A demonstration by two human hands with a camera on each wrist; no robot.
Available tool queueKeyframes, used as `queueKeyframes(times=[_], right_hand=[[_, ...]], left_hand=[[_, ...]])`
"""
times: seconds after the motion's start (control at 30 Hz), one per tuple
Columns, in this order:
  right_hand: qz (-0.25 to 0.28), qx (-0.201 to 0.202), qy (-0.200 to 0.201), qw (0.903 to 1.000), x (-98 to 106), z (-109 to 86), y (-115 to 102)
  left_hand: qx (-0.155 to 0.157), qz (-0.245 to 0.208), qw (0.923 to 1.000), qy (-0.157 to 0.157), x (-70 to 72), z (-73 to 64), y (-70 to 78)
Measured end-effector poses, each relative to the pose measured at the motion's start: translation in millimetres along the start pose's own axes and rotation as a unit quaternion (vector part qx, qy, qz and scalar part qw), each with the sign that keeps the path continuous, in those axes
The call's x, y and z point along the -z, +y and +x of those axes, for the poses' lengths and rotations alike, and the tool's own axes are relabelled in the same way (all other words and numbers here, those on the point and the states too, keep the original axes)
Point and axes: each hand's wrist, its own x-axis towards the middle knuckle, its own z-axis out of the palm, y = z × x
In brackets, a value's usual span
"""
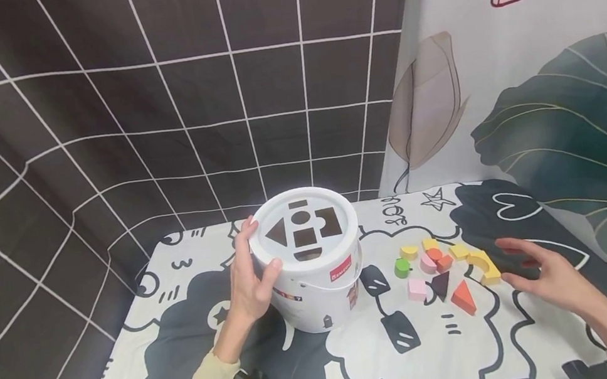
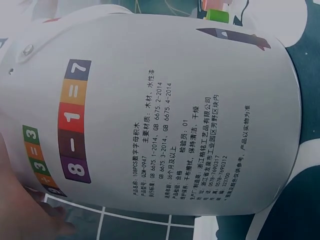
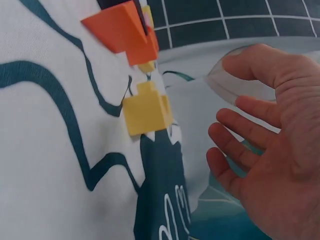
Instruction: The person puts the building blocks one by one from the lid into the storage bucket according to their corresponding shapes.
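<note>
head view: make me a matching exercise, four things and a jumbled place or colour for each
1 bucket lid
2 left hand
3 right hand
4 pink cube

A just left of the dark triangular block
B right of a yellow block, holding nothing
C white with cut-out shapes
D against the bucket

Pairs: 1-C, 2-D, 3-B, 4-A

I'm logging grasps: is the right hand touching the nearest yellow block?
Apart. The right wrist view shows a gap between the right hand and that yellow block.
</note>
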Motion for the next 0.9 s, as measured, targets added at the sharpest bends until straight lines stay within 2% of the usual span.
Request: queueKeyframes(times=[0.2, 0.37, 0.7, 0.9], right_hand=[[0.028, -0.013, -0.055, 0.998, -4.7, 2.9, 8.9], [0.054, -0.034, -0.084, 0.9945, -7.5, 5.9, 12.9], [0.044, -0.028, -0.089, 0.9947, -10.0, 12.6, 22.1], [0.076, -0.05, -0.111, 0.9896, -14.0, 17.3, 27.7]], left_hand=[[0.003, -0.002, 1.0, 0.001, -1.1, -0.5, -0.5], [0.002, 0.0, 1.0, 0.003, -1.9, -0.1, -0.1], [0.001, 0.003, 1.0, 0.005, -2.3, -0.9, -0.1], [0.005, 0.012, 0.9999, 0.006, -2.4, -2.1, -0.3]])
